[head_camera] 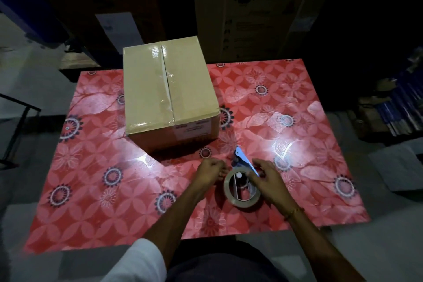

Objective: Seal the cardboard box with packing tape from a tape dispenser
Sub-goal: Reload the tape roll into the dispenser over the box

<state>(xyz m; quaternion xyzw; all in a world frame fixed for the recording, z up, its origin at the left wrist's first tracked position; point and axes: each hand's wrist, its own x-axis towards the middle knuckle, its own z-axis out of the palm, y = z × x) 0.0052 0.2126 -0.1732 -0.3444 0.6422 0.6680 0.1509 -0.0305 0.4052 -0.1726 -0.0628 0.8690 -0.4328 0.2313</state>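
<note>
A brown cardboard box (169, 89) stands at the back middle of the red flowered table (114, 178), flaps closed, with glossy clear tape along its centre seam. In front of it lies a tape dispenser (240, 160) with a blue metal blade end and a roll of clear tape (242, 188). My left hand (211, 170) rests curled against the roll's left side. My right hand (266, 177) lies over the dispenser's right side, fingers on its frame. The handle is hidden under my right hand.
A large washing machine carton (258, 7) stands behind the table. Dark shelving and stacked goods (393, 110) fill the right side. A black metal frame (18, 121) stands at the left. White sheets (396, 167) lie on the floor to the right.
</note>
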